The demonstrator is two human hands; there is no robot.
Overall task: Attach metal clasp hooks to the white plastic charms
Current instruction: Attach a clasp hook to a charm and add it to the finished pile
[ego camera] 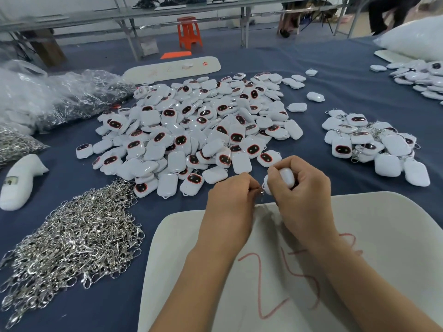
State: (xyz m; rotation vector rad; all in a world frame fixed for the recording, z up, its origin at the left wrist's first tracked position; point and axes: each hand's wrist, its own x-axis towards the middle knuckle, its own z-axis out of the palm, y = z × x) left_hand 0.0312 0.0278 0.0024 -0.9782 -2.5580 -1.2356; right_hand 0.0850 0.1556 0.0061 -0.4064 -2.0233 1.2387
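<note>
My right hand (303,188) grips a white plastic charm (286,176) above the far edge of a white board (383,248). My left hand (230,200) pinches a small metal clasp hook (261,190) right at the charm's loop; most of the hook is hidden by my fingers. A big heap of white charms (191,130) with dark red-rimmed faces lies just beyond my hands. Loose silver clasp hooks (72,240) are piled at my left on the blue cloth. A smaller heap of charms with hooks on them (369,142) lies at the right.
Clear bags of hooks (60,97) sit at the far left, with a white handheld device (19,180) near them. A long white board (172,68) lies behind the heap. More charms (419,77) and a white bag (417,41) are at the far right. An orange stool (189,32) stands beyond the table.
</note>
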